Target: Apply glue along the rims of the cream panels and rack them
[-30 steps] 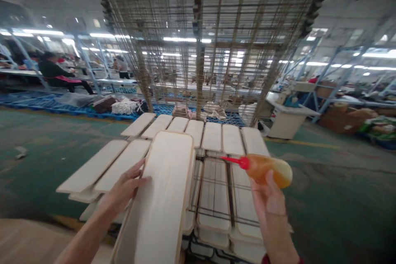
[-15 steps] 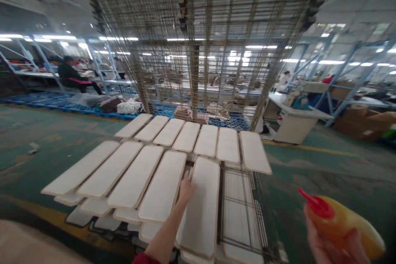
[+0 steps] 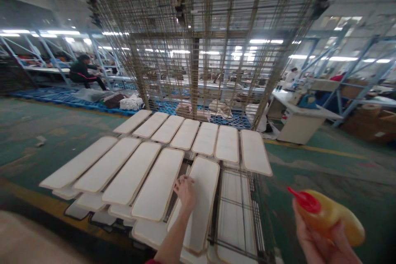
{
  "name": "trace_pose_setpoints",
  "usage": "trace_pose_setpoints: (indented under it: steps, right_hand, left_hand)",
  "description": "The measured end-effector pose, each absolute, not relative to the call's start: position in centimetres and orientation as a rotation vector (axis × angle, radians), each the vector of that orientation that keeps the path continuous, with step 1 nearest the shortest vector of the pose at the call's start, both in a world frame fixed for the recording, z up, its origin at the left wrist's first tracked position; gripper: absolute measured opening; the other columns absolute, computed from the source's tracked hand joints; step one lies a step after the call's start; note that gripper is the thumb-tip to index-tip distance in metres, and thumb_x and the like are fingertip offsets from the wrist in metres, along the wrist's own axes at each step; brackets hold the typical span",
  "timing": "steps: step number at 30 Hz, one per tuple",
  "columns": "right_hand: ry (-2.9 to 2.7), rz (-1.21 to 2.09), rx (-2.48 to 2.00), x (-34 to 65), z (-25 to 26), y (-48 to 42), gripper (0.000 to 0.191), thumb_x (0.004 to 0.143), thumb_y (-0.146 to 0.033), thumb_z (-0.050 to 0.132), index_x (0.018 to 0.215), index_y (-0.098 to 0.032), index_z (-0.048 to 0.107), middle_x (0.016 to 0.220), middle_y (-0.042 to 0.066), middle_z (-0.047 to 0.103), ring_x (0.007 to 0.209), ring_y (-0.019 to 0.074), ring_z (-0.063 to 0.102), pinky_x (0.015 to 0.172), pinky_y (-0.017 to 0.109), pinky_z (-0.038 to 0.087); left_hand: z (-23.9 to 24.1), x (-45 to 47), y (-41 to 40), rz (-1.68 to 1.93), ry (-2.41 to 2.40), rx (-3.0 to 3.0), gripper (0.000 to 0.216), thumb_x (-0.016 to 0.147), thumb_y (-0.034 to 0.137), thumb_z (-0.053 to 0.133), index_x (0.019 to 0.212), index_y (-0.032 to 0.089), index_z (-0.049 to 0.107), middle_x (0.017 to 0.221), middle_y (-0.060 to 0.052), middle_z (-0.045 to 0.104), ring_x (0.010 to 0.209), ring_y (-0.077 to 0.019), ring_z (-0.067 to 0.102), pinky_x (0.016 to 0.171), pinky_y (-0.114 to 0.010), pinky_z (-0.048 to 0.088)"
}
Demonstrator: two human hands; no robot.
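Observation:
My right hand (image 3: 315, 244) is wrapped round a yellow squeeze bottle (image 3: 335, 216) with a red cap and pointed red nozzle, tilted so the nozzle points left. Near the middle, my left hand (image 3: 185, 192) is at the left edge of a white rounded panel (image 3: 202, 198) with a tan border. Its fingers are bent and a little apart, over the gap beside the neighbouring panel (image 3: 159, 183); whether they touch either panel I cannot tell. Similar panels lie in two rows on a wire rack (image 3: 236, 202), with more layers below.
Raised wire shelves (image 3: 198, 16) lean up behind the panels. A white worktable (image 3: 297, 121) stands on the right, cardboard boxes (image 3: 371, 126) beyond it. At the left a seated person (image 3: 83, 73) works by a bench. Cloth bundles (image 3: 131, 102) lie on blue pallets (image 3: 46, 94).
My left hand has drawn slightly nearer, its fingers now bent to the left. The squeeze bottle in my right hand has moved left. The whole view has shifted slightly.

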State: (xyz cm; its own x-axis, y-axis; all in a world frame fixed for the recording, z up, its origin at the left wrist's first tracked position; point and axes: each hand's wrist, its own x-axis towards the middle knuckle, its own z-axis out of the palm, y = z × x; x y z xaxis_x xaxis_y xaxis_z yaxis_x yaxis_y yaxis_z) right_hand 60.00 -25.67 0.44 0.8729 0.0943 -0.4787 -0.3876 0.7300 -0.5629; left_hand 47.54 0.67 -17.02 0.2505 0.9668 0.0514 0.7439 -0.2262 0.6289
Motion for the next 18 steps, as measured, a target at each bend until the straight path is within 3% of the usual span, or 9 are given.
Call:
trace_pose_setpoints:
  steps: [3, 6, 9, 12, 15, 18]
  right_hand:
    - [0.435, 0.262, -0.696, 59.6, 1.1, -25.0, 0.027, 0.096, -0.027, 0.047, 0.104, -0.015, 0.070, 0.095, 0.004, 0.076, 0.074, 0.0174, 0.073, 0.054, 0.025, 0.065]
    - [0.433, 0.277, -0.680, 59.2, 1.4, -24.2, 0.028, 0.097, -0.028, 0.045, 0.104, -0.016, 0.070, 0.090, 0.004, 0.077, 0.073, 0.0162, 0.073, 0.052, 0.021, 0.063]
    - [0.429, 0.321, -0.690, 58.9, 1.4, -23.7, 0.030, 0.097, -0.031, 0.046, 0.104, -0.015, 0.070, 0.087, 0.005, 0.076, 0.072, 0.0166, 0.073, 0.053, 0.021, 0.063]
    - [0.426, 0.341, -0.695, 58.7, 1.2, -23.3, 0.027, 0.096, -0.030, 0.049, 0.104, -0.017, 0.071, 0.086, 0.004, 0.076, 0.069, 0.0164, 0.073, 0.054, 0.023, 0.064]
    - [0.405, 0.354, -0.712, 58.5, 0.8, -22.7, 0.024, 0.094, -0.029, 0.050, 0.103, -0.019, 0.071, 0.085, 0.003, 0.076, 0.068, 0.0164, 0.073, 0.053, 0.024, 0.064]
    - [0.323, 0.389, -0.732, 58.6, 0.0, -21.9, 0.026, 0.091, -0.031, 0.055, 0.106, -0.016, 0.069, 0.091, 0.006, 0.076, 0.074, 0.0182, 0.073, 0.057, 0.026, 0.064]
  left_hand:
    - [-16.5, 47.7, 0.8, 0.602, 1.517, 2.060, 0.039, 0.080, 0.000, 0.045, 0.087, 0.023, 0.076, 0.120, -0.010, 0.061, 0.116, -0.0326, 0.048, 0.093, -0.046, 0.036]
    - [-15.2, 47.4, 0.9, 0.615, 1.499, 2.059, 0.049, 0.078, -0.004, 0.046, 0.105, 0.025, 0.074, 0.130, -0.011, 0.057, 0.118, -0.0323, 0.049, 0.096, -0.047, 0.038]
    - [-14.8, 45.1, -0.6, 0.792, 1.453, 2.042, 0.053, 0.082, 0.000, 0.048, 0.129, 0.021, 0.060, 0.140, -0.015, 0.047, 0.129, -0.0302, 0.042, 0.106, -0.046, 0.033]
    - [-17.4, 40.9, -4.1, 1.145, 1.389, 1.750, 0.051, 0.084, 0.013, 0.056, 0.135, 0.017, 0.048, 0.139, -0.017, 0.046, 0.135, -0.0293, 0.038, 0.111, -0.045, 0.030]
    - [-22.2, 37.1, -7.8, 1.080, 1.603, 0.958, 0.058, 0.068, 0.011, 0.071, 0.121, 0.017, 0.050, 0.123, -0.016, 0.055, 0.113, -0.0300, 0.057, 0.094, -0.042, 0.048]
    - [-25.4, 35.5, -9.5, 0.937, 1.335, 0.459, 0.038, 0.065, 0.012, 0.076, 0.098, 0.018, 0.058, 0.090, -0.006, 0.064, 0.081, -0.0198, 0.066, 0.073, -0.029, 0.054]
